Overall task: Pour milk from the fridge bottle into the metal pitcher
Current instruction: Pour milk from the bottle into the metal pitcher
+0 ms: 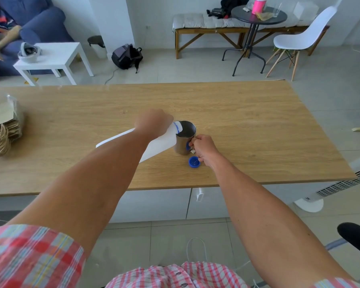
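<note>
A white plastic milk bottle (160, 145) with a blue neck ring is tipped on its side, its mouth over the rim of the metal pitcher (184, 140). My left hand (152, 122) grips the bottle near its neck. The pitcher stands upright on the wooden table (247, 121), and my right hand (203, 147) holds its handle. The bottle's blue cap (194, 162) lies on the table just in front of the pitcher, beside my right hand. Whether milk is flowing I cannot tell.
A pile of paper bags with rope handles (2, 129) sits at the table's left edge. Beyond the table are a white side table (56, 57), a backpack (126, 56), a bench, a round black table and a white chair (299, 38). A person sits on the blue sofa at far left.
</note>
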The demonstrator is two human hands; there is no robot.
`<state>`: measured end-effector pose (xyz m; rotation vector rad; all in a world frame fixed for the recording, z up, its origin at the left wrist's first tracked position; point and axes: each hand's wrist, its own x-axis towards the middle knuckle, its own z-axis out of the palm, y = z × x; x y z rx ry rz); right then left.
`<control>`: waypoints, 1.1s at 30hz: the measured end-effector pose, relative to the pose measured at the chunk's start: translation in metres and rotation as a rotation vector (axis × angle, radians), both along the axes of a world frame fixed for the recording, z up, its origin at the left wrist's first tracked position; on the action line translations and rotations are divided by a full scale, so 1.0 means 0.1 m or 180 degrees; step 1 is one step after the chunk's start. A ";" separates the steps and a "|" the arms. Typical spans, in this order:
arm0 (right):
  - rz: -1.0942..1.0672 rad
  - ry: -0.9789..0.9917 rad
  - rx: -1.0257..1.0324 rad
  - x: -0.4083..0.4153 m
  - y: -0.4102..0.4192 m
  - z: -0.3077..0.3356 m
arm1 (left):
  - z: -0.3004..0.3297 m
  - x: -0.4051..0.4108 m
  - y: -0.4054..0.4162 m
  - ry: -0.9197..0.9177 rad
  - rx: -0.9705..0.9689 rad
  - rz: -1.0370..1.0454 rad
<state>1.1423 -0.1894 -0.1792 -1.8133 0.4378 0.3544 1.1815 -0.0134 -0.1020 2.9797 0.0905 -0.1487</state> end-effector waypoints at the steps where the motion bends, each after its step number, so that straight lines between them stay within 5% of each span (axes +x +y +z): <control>1: -0.0001 -0.0004 -0.0006 -0.01 0.00 0.01 | 0.00 0.01 0.00 0.0012 0.0008 0.0000; 33: 0.0015 -0.0015 0.0009 0.01 0.00 0.02 | 0.12 0.06 -0.07 0.0156 0.0328 -0.0195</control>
